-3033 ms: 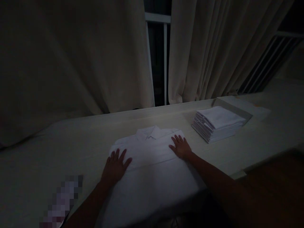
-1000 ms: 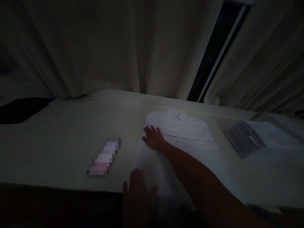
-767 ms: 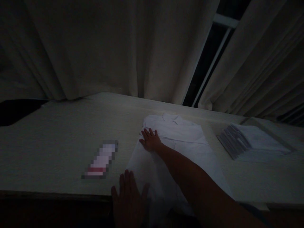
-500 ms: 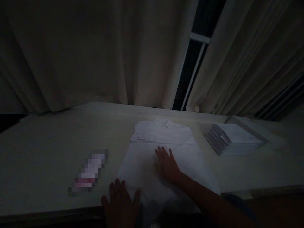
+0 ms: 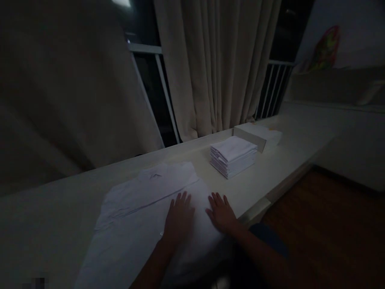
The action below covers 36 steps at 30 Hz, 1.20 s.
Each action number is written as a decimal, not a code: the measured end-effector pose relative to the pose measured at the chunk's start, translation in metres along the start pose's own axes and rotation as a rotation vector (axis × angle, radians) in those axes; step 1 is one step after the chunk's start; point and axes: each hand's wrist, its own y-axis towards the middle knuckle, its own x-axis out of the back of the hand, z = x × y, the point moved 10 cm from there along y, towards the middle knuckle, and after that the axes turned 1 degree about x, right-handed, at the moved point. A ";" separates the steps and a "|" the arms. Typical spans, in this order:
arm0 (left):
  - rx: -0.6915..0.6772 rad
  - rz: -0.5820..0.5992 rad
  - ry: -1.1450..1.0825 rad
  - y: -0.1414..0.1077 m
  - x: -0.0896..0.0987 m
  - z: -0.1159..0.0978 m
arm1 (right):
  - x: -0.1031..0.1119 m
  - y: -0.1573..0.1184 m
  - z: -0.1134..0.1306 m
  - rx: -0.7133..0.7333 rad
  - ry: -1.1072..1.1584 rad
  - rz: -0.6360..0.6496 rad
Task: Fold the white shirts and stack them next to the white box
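A white collared shirt lies spread on the pale counter, its collar toward the curtains and a crosswise fold below it. My left hand rests flat on the shirt just under that fold, fingers stretched out. At the shirt's right edge is my right hand, palm down with its fingers spread. Neither hand grips anything. The lower end of the shirt runs down toward my body and is lost in the dark.
To the right on the counter stands a stack of folded white shirts. Behind it is an open box with white material. Curtains hang along the back, and a wooden floor lies lower right.
The view has turned right. My left hand has moved from the shirt's lower left side onto its middle, and my right hand has gone from the middle to the right edge.
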 end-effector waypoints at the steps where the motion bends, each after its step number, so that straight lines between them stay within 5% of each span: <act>1: -0.007 0.051 0.002 0.024 -0.009 -0.001 | 0.003 0.000 0.000 -0.002 0.017 -0.013; 5: 0.046 0.186 0.003 0.096 -0.054 0.006 | 0.011 0.000 -0.003 -0.008 0.089 -0.055; 11: 0.077 0.224 0.039 0.131 -0.111 0.014 | 0.007 0.003 -0.011 -0.034 0.155 -0.029; 21: 0.084 0.205 0.024 0.165 -0.126 0.038 | 0.015 0.003 -0.040 -0.102 0.115 0.045; 25: 0.111 0.172 -0.007 0.168 -0.112 0.030 | 0.018 0.002 -0.041 -0.115 0.082 0.034; 28: 0.119 0.082 -0.081 0.132 -0.077 0.006 | 0.017 0.001 -0.040 -0.128 0.074 0.025; 30: 0.132 0.044 -0.204 0.081 -0.052 -0.013 | 0.014 0.001 -0.039 -0.132 0.067 0.016; 33: 0.322 -0.049 -0.425 -0.030 -0.014 -0.018 | 0.006 0.001 -0.038 -0.124 0.051 0.021; 36: 0.831 -0.138 -0.565 -0.171 0.006 0.022 | 0.001 0.001 -0.036 -0.117 0.024 0.003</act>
